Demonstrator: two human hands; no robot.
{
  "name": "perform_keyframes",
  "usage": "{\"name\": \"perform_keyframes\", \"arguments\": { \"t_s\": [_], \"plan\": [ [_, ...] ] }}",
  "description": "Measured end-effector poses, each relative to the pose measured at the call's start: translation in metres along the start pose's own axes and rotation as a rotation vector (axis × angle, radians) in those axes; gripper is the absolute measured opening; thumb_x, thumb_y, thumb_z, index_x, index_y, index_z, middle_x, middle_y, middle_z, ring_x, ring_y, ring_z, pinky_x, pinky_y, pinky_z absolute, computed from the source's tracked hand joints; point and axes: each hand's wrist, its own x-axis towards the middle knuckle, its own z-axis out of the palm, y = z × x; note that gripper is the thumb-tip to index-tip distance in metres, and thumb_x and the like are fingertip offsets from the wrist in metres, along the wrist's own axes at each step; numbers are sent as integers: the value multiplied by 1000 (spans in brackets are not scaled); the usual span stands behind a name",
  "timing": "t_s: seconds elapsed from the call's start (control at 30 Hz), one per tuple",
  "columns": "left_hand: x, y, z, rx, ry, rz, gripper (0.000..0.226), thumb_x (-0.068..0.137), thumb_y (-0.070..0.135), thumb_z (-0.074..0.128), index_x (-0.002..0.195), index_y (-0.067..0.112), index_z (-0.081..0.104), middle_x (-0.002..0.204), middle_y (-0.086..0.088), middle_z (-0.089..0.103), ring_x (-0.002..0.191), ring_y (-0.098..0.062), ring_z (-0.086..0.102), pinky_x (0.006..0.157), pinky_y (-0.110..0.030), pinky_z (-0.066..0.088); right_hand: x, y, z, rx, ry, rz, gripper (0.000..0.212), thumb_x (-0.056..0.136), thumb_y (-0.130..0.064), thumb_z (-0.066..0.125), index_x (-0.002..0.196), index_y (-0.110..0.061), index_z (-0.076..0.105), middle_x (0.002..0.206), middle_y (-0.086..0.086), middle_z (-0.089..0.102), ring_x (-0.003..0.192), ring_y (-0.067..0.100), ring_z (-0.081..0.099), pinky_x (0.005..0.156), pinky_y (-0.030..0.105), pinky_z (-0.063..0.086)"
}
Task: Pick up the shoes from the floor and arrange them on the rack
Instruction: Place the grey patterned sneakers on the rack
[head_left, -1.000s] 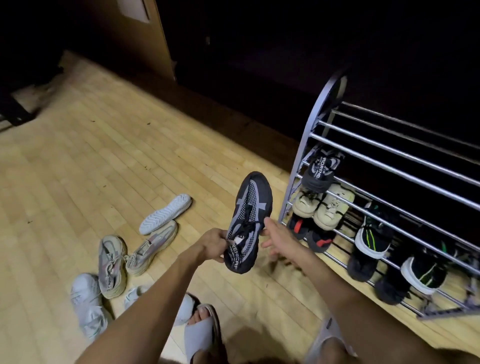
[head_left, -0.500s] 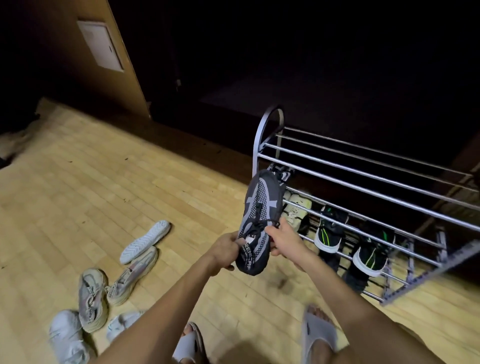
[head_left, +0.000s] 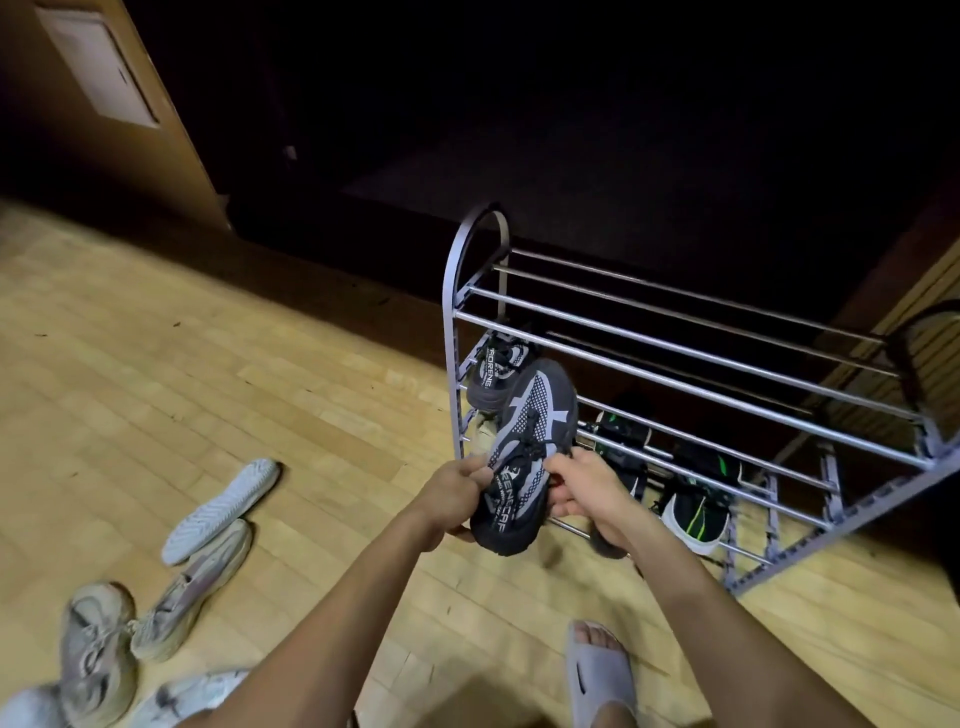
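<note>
I hold a black and grey mesh shoe (head_left: 524, 447) toe-up in front of the metal shoe rack (head_left: 675, 358). My left hand (head_left: 452, 496) grips its heel from the left, and my right hand (head_left: 584, 486) pinches its collar from the right. Its matching shoe (head_left: 496, 371) sits on the rack's middle tier at the left end. Black shoes with green stripes (head_left: 696, 512) rest on the lower tiers. On the floor at the left lie beige sneakers (head_left: 195, 590), one more beige sneaker (head_left: 98, 649) and an upturned white shoe (head_left: 223, 509).
The rack's top tier (head_left: 701, 312) holds nothing. Pale shoes (head_left: 187, 696) lie at the bottom left by my legs. My right foot in a grey slide (head_left: 600, 673) stands on the wooden floor near the rack. Beyond the rack everything is dark.
The held shoe has moved toward the rack's left end, close to its mate. The view has shifted so more of the rack shows. Both hands keep their hold.
</note>
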Motion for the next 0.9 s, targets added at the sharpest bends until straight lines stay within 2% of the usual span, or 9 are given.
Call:
{"name": "perform_keyframes", "arguments": {
  "t_s": [0.13, 0.27, 0.33, 0.4, 0.5, 0.57, 0.67, 0.8, 0.9],
  "plan": [
    [15, 12, 3, -101, 28, 14, 34, 103, 15, 36, 105, 30, 67, 85, 6, 67, 67, -10, 56, 60, -23, 44, 15, -4, 0, 82, 96, -31, 14, 97, -17, 50, 105, -12, 59, 88, 11, 66, 57, 14, 52, 50, 25, 44],
    [23, 16, 2, -147, 26, -21, 38, 100, 10, 36, 119, 29, 63, 96, 4, 70, 77, -10, 61, 64, -25, 48, 34, -4, 4, 58, 189, -27, 19, 90, -29, 51, 104, -19, 60, 96, 15, 75, 69, 23, 59, 50, 31, 44],
    [23, 18, 0, -148, 11, -17, 39, 99, 11, 37, 121, 31, 62, 103, 0, 71, 84, -15, 61, 70, -29, 51, 39, -6, 4, 35, 204, -44, 24, 91, -32, 49, 103, -16, 60, 88, 11, 73, 68, 23, 56, 47, 29, 40],
    [20, 20, -3, -172, 2, 21, 36, 99, 11, 38, 116, 30, 64, 107, -3, 72, 86, -17, 62, 70, -29, 53, 40, -9, 2, 57, 206, -66, 21, 95, -28, 47, 99, -11, 60, 81, 7, 68, 62, 18, 52, 44, 26, 37],
    [17, 17, 2, -292, 21, 77, 30, 100, 12, 42, 103, 28, 67, 90, 9, 74, 72, -6, 65, 62, -23, 55, 41, -13, -5, 114, 223, -95, 15, 97, -20, 44, 90, -14, 57, 78, 8, 65, 58, 17, 51, 43, 25, 36],
    [17, 11, 9, -354, 68, 94, 29, 101, 13, 43, 110, 27, 66, 90, 10, 74, 74, -7, 64, 69, -27, 55, 43, -12, -8, 127, 232, -109, 14, 96, -20, 45, 92, -14, 57, 79, 8, 65, 61, 19, 53, 43, 25, 36],
    [19, 11, 19, -377, 86, 94, 30, 100, 15, 44, 121, 26, 63, 107, 0, 71, 83, -13, 63, 73, -33, 56, 45, -14, -11, 149, 244, -116, 13, 94, -22, 46, 97, -14, 56, 82, 9, 62, 59, 16, 51, 42, 24, 35],
    [22, 18, 26, -439, 61, 70, 31, 98, 18, 52, 126, 29, 57, 112, 2, 70, 83, -11, 68, 64, -32, 58, 42, -20, -14, 175, 265, -153, 14, 97, -20, 45, 97, -15, 57, 82, 5, 64, 58, 11, 50, 45, 24, 34],
    [28, 21, 32, -495, 27, 50, 38, 94, 13, 57, 129, 29, 53, 112, 2, 69, 85, -16, 68, 60, -31, 57, 41, -24, -16, 178, 285, -185, 15, 98, -19, 44, 98, -16, 59, 78, -1, 64, 61, 10, 53, 48, 24, 35]
  ]
}}
